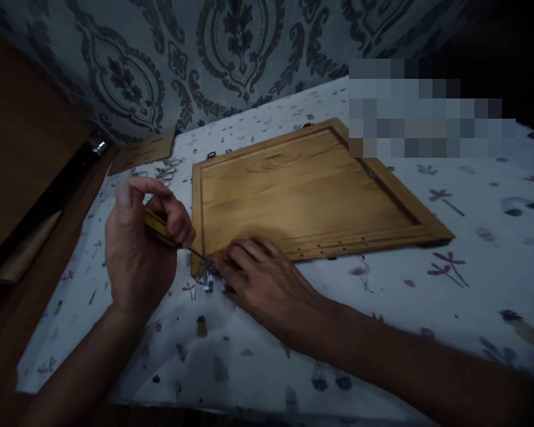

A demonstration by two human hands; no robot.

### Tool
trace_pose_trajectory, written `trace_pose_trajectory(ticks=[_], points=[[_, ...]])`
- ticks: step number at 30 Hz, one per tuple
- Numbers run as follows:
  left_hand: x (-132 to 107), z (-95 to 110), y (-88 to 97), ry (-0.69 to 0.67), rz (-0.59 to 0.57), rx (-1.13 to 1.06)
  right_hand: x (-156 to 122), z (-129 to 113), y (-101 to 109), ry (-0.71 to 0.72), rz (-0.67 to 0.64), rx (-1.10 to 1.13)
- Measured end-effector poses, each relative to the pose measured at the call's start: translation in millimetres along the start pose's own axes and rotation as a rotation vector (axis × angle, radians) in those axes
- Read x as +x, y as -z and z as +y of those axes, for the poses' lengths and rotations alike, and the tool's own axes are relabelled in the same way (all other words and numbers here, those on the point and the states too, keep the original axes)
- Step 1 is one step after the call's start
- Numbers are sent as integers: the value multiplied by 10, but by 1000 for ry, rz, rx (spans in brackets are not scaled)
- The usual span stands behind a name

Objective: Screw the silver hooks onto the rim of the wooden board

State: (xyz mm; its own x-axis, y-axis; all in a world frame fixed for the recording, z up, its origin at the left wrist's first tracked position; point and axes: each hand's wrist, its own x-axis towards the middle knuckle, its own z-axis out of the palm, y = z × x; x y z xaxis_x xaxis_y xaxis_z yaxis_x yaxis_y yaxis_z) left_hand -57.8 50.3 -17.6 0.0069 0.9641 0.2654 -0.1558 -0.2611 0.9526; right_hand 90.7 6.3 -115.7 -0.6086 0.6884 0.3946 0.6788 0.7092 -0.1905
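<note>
A framed wooden cabinet door [285,184] lies flat on the patterned tablecloth. My left hand [145,237] is closed around a screwdriver [160,228] with a yellow and dark handle, its thumb up near the handle's end. The screwdriver's tip meets a small metal hinge [208,277] at the door's near left corner. Part of that hinge sticks out past the near edge. My right hand [267,276] rests on the door's near edge, fingers slightly apart, its index fingertip close beside the hinge. The right thumb is mostly hidden.
Small metal pieces [167,171] lie on the tablecloth [267,367] beyond my left hand, near a flat brown board [142,153]. Dark little fittings [211,155] show along the door's far edge. A patterned wall [182,59] stands behind. A blurred-out patch covers the upper right.
</note>
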Motion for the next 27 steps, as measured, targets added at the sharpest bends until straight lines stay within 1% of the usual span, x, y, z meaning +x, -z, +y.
trace_pose_trajectory(ticks=[2,4,6,11,14,16,18,20,21,22,24,25,26,27], points=[[-39,-21,-33,-26,74,-1,3,-2,7,-1,-5,3],[-66,-30,-43,-35,82,1,6,-4,2,-3,4,5],[-72,-24,-31,-22,46,2,7,-6,-12,-6,16,3],[-16,4,34,29,-115,-44,11,-3,-26,-10,23,-10],[9,-4,66,35,-152,-47,10,2,-9,-3,12,-4],[13,-28,93,16,-138,-9,5,4,-2,0,-6,0],[12,-59,140,-64,-100,100,-3,5,-8,5,-5,-4],[12,-80,208,-193,-93,319,-12,4,-23,6,12,-14],[13,-81,246,-259,-124,458,-16,3,-31,4,22,-17],[13,-76,283,-317,-179,597,-19,2,-39,0,30,-18],[9,-46,344,-381,-304,789,-23,-1,-48,-10,37,-16],[4,-25,364,-396,-334,830,-24,-2,-49,-13,37,-11],[-5,-3,377,-401,-330,835,-23,-3,-47,-13,35,-7],[-15,20,383,-403,-294,821,-23,-3,-43,-12,31,-3]])
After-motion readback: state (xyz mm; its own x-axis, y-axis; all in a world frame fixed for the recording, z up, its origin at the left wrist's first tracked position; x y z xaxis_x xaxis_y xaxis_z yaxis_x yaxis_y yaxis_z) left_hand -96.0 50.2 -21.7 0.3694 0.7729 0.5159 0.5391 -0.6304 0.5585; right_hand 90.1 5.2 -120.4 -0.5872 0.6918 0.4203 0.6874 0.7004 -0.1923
